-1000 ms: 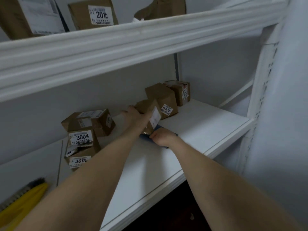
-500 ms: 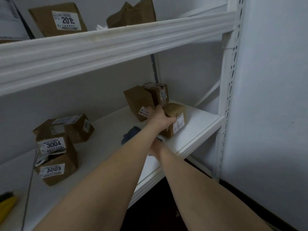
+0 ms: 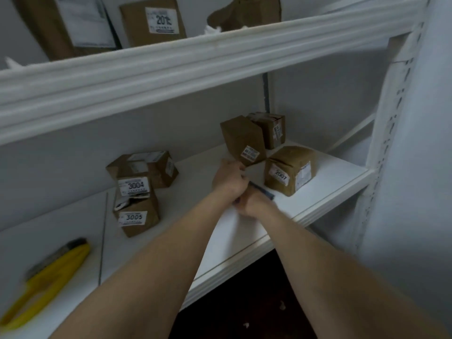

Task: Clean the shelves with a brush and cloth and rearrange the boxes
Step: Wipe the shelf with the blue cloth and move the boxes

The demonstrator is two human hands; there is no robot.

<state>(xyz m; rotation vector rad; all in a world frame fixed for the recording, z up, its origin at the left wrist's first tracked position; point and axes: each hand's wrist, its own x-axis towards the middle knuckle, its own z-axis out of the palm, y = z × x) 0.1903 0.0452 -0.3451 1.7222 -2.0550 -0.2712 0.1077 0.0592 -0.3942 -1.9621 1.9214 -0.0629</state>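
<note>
Head view: both hands meet mid-board on the middle shelf. The right hand is curled over the blue cloth, which lies on the board just in front of the box marked 2007. The left hand has its fingers bent beside the bottom corner of a tilted box; motion blur keeps me from telling whether it pinches the cloth or anything else.

The step looks like wiping. I'd bunch the cloth flat under the palm and sweep toward the front edge, steadying the tilted box, since a nudge could topple it.

Counted:
- One cloth.
- One yellow brush, lying well apart at the left.
- Six boxes on this shelf (two clusters of three): box 2007, the tilted box and a box behind; then box 3004, box 3005 and one at the wall.
- Two boxes on the upper shelf, plus a crumpled brown parcel
</note>
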